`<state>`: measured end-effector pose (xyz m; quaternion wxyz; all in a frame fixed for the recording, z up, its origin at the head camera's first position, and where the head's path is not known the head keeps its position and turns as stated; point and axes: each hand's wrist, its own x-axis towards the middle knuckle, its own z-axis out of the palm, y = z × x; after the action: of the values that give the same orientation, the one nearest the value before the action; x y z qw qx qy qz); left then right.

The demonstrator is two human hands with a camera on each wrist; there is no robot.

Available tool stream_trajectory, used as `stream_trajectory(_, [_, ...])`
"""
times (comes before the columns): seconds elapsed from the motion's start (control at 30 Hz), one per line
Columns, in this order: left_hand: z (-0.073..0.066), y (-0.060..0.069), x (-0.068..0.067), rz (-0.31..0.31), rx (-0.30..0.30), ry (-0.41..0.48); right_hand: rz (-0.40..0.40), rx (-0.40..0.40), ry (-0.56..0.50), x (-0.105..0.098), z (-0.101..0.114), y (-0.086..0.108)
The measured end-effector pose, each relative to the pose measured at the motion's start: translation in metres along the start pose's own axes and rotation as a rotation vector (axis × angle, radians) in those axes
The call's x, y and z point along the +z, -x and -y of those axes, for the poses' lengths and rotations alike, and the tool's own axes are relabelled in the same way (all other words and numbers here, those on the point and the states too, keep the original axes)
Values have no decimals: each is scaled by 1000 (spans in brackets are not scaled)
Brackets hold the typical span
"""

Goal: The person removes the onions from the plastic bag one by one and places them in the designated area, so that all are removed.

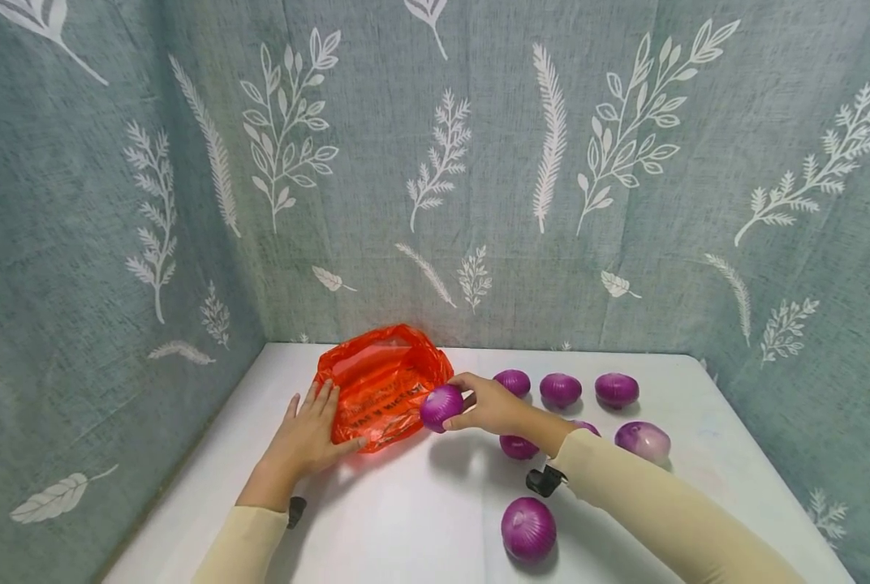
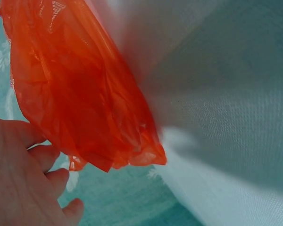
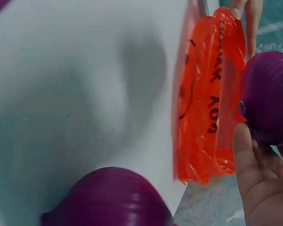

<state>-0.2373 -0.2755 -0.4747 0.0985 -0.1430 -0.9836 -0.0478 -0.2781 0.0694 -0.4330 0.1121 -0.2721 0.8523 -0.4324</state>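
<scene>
A purple onion (image 1: 441,408) is pinched between the thumb and fingers of my right hand (image 1: 484,403), held above the table at the right side of an orange plastic bag (image 1: 380,389). The bag lies with its mouth spread, dark lettering on its side. Along the bag's left edge rests my left hand (image 1: 309,434), fingers spread and mostly straight, the thumb reaching to the near rim. In the right wrist view the held onion (image 3: 269,98) appears beside the bag (image 3: 207,99). The left wrist view shows the left fingers against the bag's outside (image 2: 80,89).
Several onions stand on the white table (image 1: 406,519) to the right: a back row with one onion (image 1: 616,391) at its end, a paler onion (image 1: 643,442), and others partly hidden by the right arm. One onion (image 1: 528,530) sits near the front. Patterned cloth (image 1: 435,178) hangs behind.
</scene>
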Motion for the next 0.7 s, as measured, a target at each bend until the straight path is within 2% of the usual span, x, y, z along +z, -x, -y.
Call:
stream_trajectory(0.2, [1, 1, 0, 3, -8, 18, 2, 32, 17, -5, -5, 12])
stream_trajectory(0.43, [1, -1, -1, 19, -10, 14, -35, 28, 36, -14, -17, 26])
stream_trajectory(0.7, [3, -3, 1, 16, -10, 0, -50, 41, -5, -20, -25, 38])
